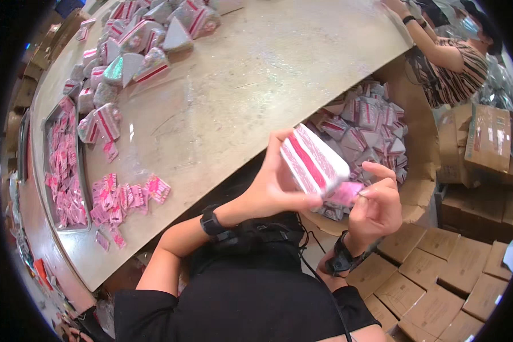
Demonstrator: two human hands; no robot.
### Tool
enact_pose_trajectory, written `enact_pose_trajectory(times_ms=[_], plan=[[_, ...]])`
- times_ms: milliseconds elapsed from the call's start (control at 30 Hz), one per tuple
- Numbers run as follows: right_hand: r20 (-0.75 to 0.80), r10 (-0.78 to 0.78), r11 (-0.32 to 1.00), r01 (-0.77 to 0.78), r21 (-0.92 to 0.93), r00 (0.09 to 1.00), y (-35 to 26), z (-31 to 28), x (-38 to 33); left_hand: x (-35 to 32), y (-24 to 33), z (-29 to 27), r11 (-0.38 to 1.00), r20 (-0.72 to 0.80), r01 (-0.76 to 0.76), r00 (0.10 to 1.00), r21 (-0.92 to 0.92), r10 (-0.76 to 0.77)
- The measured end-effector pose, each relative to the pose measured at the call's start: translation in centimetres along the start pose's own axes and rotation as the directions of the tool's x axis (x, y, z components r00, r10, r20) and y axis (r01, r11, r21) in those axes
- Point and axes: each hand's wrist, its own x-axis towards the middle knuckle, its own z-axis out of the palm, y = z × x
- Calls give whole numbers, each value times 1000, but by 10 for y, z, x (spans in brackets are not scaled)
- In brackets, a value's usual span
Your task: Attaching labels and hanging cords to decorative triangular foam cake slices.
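My left hand (271, 185) is wrapped round a cake-slice-shaped toy (314, 159), white and pale pink with a deep pink stripe across its side. Close by its lower corner, my right hand (377, 208) pinches a small pink tag (346, 194), which looks slightly blurred. Whether the tag is attached to the toy I cannot tell. Beyond both hands, many similar toy slices (367, 122) fill a large open cardboard box (424, 185).
On the table (228, 108), wrapped cake-slice toys (137, 43) form a pile at the far left. Pink tags (119, 199) lie loose beside a grey tray (89, 219) of more tags. Closed cartons (433, 302) stand at lower right. Another person (450, 62) works at far right.
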Motion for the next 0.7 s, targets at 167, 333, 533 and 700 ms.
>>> enact_pose_trajectory(times_ms=[167, 333, 533, 700], plan=[[107, -14, 977, -9, 213, 994, -12, 37, 2, -29, 26, -4, 993, -149, -116, 981, 37, 120], [181, 11, 978, -49, 202, 983, -25, 57, -2, -45, 46, -15, 403, -35, -153, 906, 902, 422], [282, -90, 994, 103, -30, 955, -37, 67, 1, -58, 48, -19, 406, -131, -97, 858, 909, 497], [357, -250, 940, 314, -131, 900, -39, 72, 4, -62, 50, -20, 220, -89, -47, 818, 974, 568]])
